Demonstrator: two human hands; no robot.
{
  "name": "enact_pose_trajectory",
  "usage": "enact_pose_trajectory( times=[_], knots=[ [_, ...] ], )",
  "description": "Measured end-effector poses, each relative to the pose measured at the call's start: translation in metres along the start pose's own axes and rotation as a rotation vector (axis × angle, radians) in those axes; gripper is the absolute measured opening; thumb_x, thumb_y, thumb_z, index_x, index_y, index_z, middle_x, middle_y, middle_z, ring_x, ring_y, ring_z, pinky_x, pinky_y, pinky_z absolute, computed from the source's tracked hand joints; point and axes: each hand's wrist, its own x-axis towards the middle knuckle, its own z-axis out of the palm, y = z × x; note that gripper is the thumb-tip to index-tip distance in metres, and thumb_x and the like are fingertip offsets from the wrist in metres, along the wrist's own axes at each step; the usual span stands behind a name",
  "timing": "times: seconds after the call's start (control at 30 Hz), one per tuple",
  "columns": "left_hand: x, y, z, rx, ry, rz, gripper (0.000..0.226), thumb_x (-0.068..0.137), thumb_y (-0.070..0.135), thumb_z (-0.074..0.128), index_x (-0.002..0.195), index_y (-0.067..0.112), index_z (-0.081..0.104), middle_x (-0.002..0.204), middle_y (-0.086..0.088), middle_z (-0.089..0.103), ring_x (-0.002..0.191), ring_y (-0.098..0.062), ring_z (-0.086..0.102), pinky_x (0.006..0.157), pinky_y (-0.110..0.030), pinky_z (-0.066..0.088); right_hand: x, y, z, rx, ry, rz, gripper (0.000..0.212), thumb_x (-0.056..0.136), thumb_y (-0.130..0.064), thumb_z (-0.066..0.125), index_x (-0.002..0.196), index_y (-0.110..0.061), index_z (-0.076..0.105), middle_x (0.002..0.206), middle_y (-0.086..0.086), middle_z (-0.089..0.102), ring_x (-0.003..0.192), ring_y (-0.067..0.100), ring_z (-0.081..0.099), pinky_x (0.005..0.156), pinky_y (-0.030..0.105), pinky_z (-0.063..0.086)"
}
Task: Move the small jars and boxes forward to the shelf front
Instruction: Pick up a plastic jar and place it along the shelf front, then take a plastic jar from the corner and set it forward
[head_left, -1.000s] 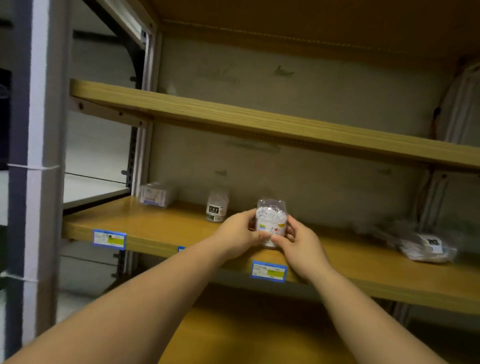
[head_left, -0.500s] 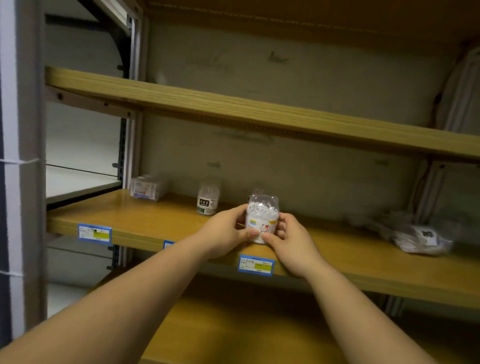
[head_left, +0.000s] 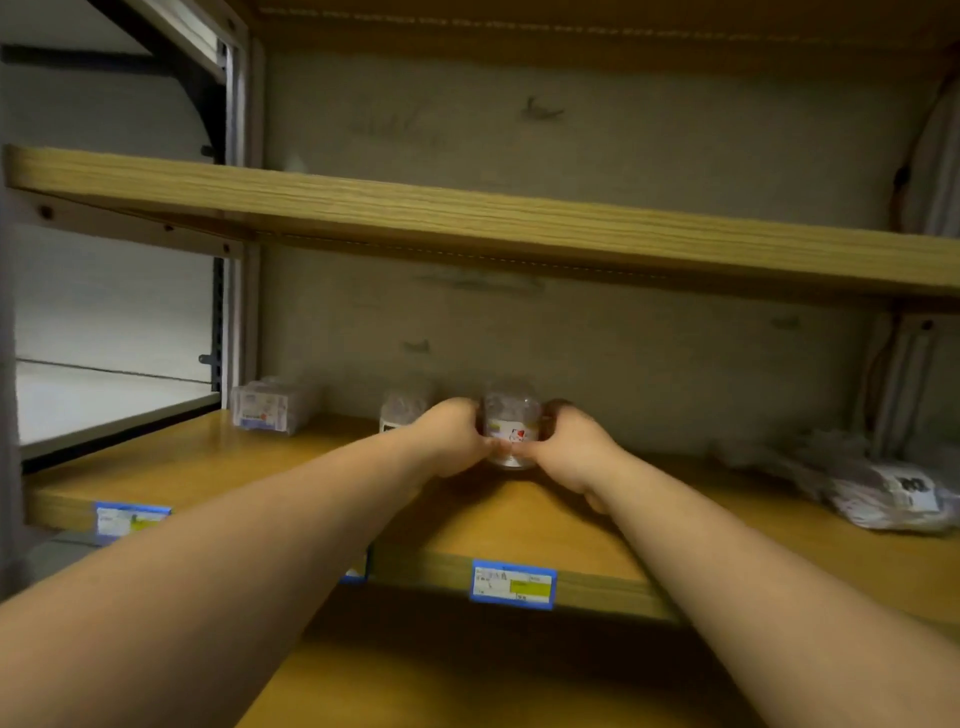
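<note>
Jar (head_left: 511, 434) now sits deeper on the shelf (head_left: 519, 519) than a second ago, near the back wall; my left hand (head_left: 452, 436) and right hand (head_left: 571, 447) grasp it. Shelf front not reached.

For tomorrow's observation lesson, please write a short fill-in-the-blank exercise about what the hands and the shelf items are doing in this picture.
1. Both hands, left hand and right hand, hold one small clear ____.
2. The price tags on the shelf front edge have ____ borders.
3. The small box sits at the shelf's far ____ end.

Missing words: jar; blue; left
</note>
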Motion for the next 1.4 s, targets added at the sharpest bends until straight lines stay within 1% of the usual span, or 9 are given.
enact_pose_trajectory(
  times=[0.1, 0.23, 0.43, 0.63, 0.8, 0.93, 1.07, 1.2, 1.4],
  knots=[
    [0.019, -0.012, 0.010, 0.043, -0.016, 0.078, 0.045, 0.091, 0.033, 0.069, 0.132, 0.018, 0.058, 0.126, -0.004, 0.066, 0.112, -0.023, 0.063, 0.100, -0.036, 0.049, 0.011, 0.008, 0.007, -0.018, 0.019, 0.003, 0.063, 0.074, -0.042, 0.084, 0.126, -0.021, 0.056, 0.116, 0.000, 0.067, 0.103, 0.021, 0.064, 0.084, 0.030, 0.049],
    [0.030, -0.034, 0.032, 0.143, -0.005, 0.140, 0.046, 0.094, 0.034, 0.063, 0.134, 0.012, 0.053, 0.131, -0.011, 0.063, 0.118, -0.029, 0.059, 0.096, -0.030, 0.045, 0.021, 0.030, 0.023, -0.039, 0.077, -0.010, 0.050, 0.085, -0.024, 0.077, 0.130, -0.018, 0.055, 0.125, 0.004, 0.068, 0.112, 0.023, 0.064, 0.096, 0.035, 0.050],
    [0.042, -0.039, 0.032, 0.096, -0.032, 0.140, 0.049, 0.094, 0.036, 0.063, 0.137, 0.016, 0.052, 0.133, -0.008, 0.062, 0.120, -0.026, 0.059, 0.099, -0.032, 0.047, 0.031, 0.035, 0.025, -0.115, 0.097, -0.023, 0.053, 0.086, -0.025, 0.075, 0.133, -0.019, 0.051, 0.127, 0.003, 0.067, 0.116, 0.024, 0.063, 0.097, 0.034, 0.049],
    [0.036, -0.037, 0.031, 0.061, -0.024, 0.102, 0.051, 0.091, 0.040, 0.067, 0.132, 0.012, 0.057, 0.128, -0.010, 0.064, 0.117, -0.028, 0.060, 0.097, -0.034, 0.049, 0.031, 0.036, 0.026, -0.101, 0.088, 0.036, 0.077, 0.085, -0.029, 0.076, 0.149, -0.016, 0.036, 0.132, 0.003, 0.065, 0.121, 0.022, 0.061, 0.106, 0.038, 0.045],
    [0.022, -0.021, 0.027, 0.057, 0.218, 0.098, 0.054, 0.090, 0.038, 0.065, 0.135, 0.010, 0.052, 0.132, -0.015, 0.055, 0.122, -0.033, 0.054, 0.103, -0.038, 0.045, 0.015, 0.025, 0.019, -0.044, 0.175, 0.070, 0.073, 0.089, -0.026, 0.073, 0.150, -0.014, 0.034, 0.136, 0.007, 0.061, 0.126, 0.026, 0.057, 0.102, 0.030, 0.043],
    [-0.004, 0.004, 0.014, 0.096, 0.456, 0.274, 0.051, 0.091, 0.037, 0.063, 0.137, 0.020, 0.048, 0.137, -0.009, 0.040, 0.129, -0.030, 0.044, 0.105, -0.039, 0.040, -0.001, 0.019, -0.001, 0.141, 0.219, 0.124, 0.050, 0.092, -0.022, 0.068, 0.139, -0.017, 0.050, 0.131, 0.003, 0.062, 0.123, 0.025, 0.057, 0.091, 0.027, 0.042],
    [-0.010, 0.048, 0.024, 0.161, 0.253, 0.387, 0.038, 0.092, 0.038, 0.062, 0.126, 0.021, 0.059, 0.118, -0.001, 0.057, 0.108, -0.020, 0.058, 0.091, -0.032, 0.049, -0.024, 0.034, -0.049, 0.136, 0.225, 0.084, 0.052, 0.093, -0.026, 0.067, 0.141, -0.018, 0.050, 0.135, 0.002, 0.060, 0.126, 0.022, 0.055, 0.105, 0.032, 0.043],
    [-0.017, 0.124, 0.075, -0.173, 0.085, 0.216, 0.035, 0.093, 0.033, 0.065, 0.124, 0.017, 0.063, 0.113, 0.000, 0.067, 0.104, -0.019, 0.064, 0.096, -0.038, 0.053, -0.056, 0.088, -0.113, 0.075, 0.241, 0.104, 0.043, 0.095, -0.022, 0.063, 0.136, -0.015, 0.056, 0.126, 0.000, 0.065, 0.118, 0.018, 0.060, 0.104, 0.032, 0.045],
    [-0.021, 0.247, 0.197, -0.561, 0.069, 0.008, 0.036, 0.094, 0.020, 0.057, 0.130, 0.018, 0.059, 0.120, -0.001, 0.065, 0.108, -0.020, 0.062, 0.101, -0.039, 0.051, -0.077, 0.169, -0.190, 0.190, 0.231, 0.174, 0.035, 0.093, -0.020, 0.049, 0.123, -0.022, 0.067, 0.114, 0.002, 0.070, 0.105, 0.024, 0.065, 0.095, 0.041, 0.053]
  ],
)
